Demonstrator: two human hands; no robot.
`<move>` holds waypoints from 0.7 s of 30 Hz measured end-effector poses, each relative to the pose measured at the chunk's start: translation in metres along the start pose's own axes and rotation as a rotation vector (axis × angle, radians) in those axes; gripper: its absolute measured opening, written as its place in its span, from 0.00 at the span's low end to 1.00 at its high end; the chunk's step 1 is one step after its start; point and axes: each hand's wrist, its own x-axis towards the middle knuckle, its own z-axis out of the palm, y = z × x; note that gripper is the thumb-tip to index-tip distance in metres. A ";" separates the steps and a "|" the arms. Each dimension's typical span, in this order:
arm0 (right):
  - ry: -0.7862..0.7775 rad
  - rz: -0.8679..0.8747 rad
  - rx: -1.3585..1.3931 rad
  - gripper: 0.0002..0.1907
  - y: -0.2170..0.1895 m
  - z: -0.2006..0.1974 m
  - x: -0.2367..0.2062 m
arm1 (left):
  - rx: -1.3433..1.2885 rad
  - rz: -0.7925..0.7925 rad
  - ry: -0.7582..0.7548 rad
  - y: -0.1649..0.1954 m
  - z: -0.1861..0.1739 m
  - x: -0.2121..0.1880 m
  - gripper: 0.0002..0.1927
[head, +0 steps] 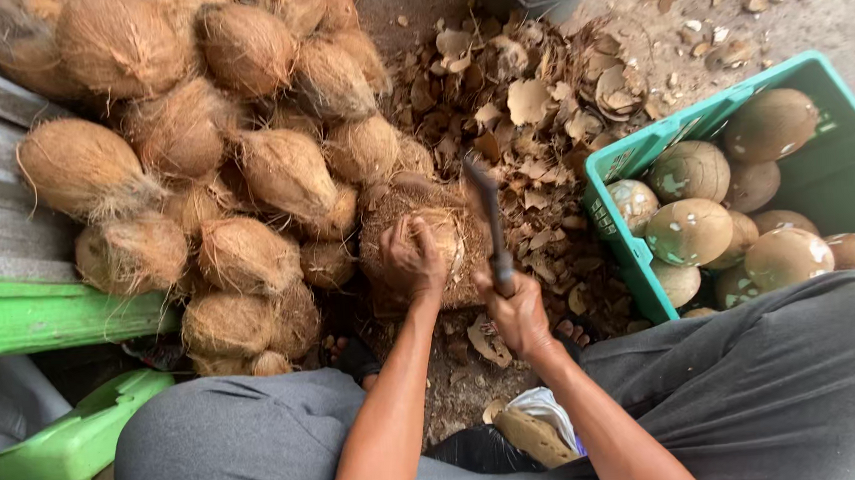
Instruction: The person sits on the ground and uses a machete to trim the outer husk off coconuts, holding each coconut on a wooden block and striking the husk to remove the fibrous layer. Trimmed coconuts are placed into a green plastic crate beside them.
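Fibrous coconut under left hand

Place: I worked in an outdoor coconut-husking yard.
Evidence: piled husked coconuts, shell scraps over concrete ground, green crate holding peeled coconuts.

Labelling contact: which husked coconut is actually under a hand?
The coconut under the left hand, on the block between the knees. The other fibrous ones lie piled untouched at left.
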 end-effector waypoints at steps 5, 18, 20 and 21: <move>-0.092 0.265 0.061 0.17 0.022 -0.001 0.027 | -0.202 0.020 -0.007 0.000 -0.001 0.003 0.28; -0.085 0.020 0.087 0.16 -0.003 -0.022 0.009 | -0.394 -0.163 -0.038 -0.021 0.013 0.026 0.26; -0.074 -0.089 0.151 0.17 -0.001 -0.019 0.003 | -0.206 -0.212 -0.009 -0.015 0.018 0.041 0.26; -0.065 -0.116 0.179 0.19 -0.002 -0.016 0.003 | -0.253 -0.261 -0.002 -0.013 0.020 0.046 0.27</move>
